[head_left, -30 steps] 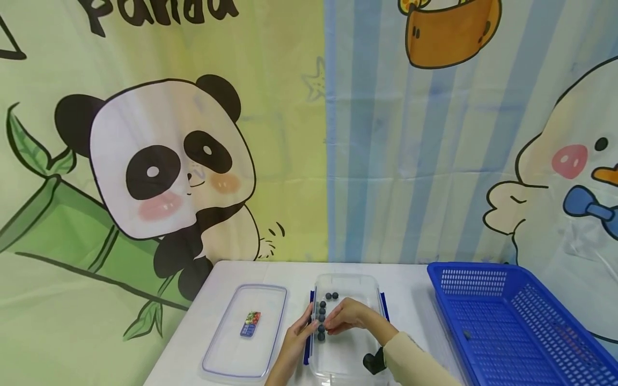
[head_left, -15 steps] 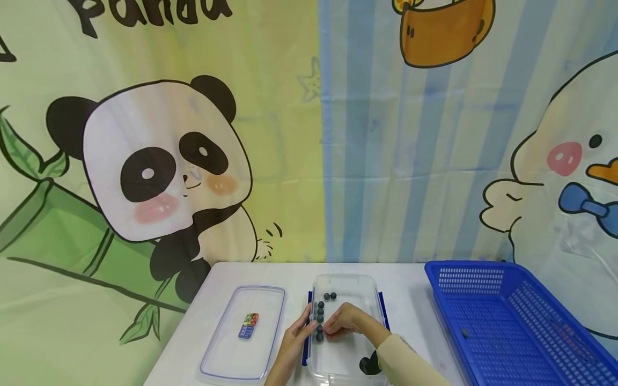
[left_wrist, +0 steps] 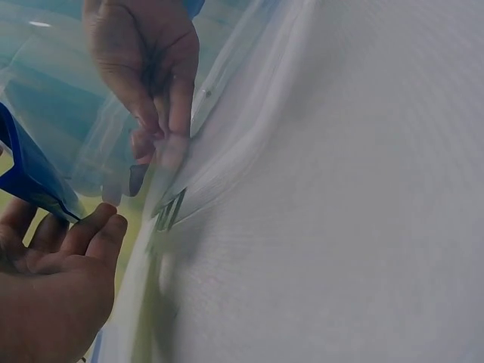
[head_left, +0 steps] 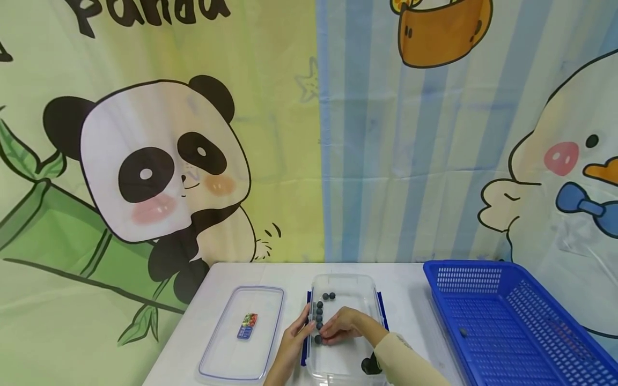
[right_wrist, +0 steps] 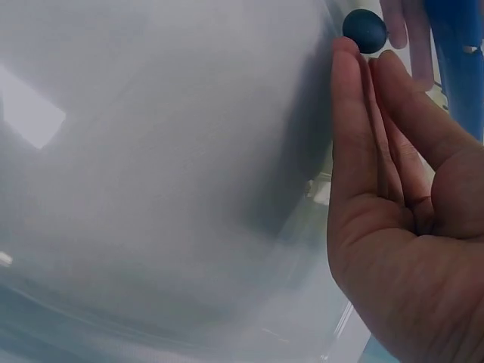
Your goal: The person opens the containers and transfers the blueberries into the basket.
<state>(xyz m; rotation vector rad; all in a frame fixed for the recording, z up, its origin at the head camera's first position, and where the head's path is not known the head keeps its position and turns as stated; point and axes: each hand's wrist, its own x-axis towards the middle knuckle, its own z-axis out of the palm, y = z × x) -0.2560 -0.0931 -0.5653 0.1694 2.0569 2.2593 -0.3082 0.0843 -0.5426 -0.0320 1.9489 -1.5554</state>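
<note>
A clear plastic storage box [head_left: 344,354] with blue side clasps stands on the table, several small dark balls [head_left: 319,305] lined up along its left inner side. My left hand [head_left: 291,343] holds the box's left wall by the blue clasp [left_wrist: 38,178]. Inside the box my right hand [head_left: 341,325] pinches a dark ball [right_wrist: 364,31] between index fingertip and thumb, at the near end of the row. Another dark ball [head_left: 318,339] lies apart, closer to me. Two more balls [head_left: 329,296] sit side by side at the far end. A black lump [head_left: 370,365] is partly hidden by my right sleeve.
The clear lid [head_left: 232,351] with a fruit-picture label [head_left: 247,326] lies left of the box on the white table [head_left: 401,284]. A blue mesh basket [head_left: 502,316], with one small dark piece [head_left: 463,332] in it, stands to the right. A cartoon curtain hangs behind.
The pinched ball has moved slightly away from me, up to the end of the row. A gap has opened between it and the nearest ball. The left hand keeps its hold.
</note>
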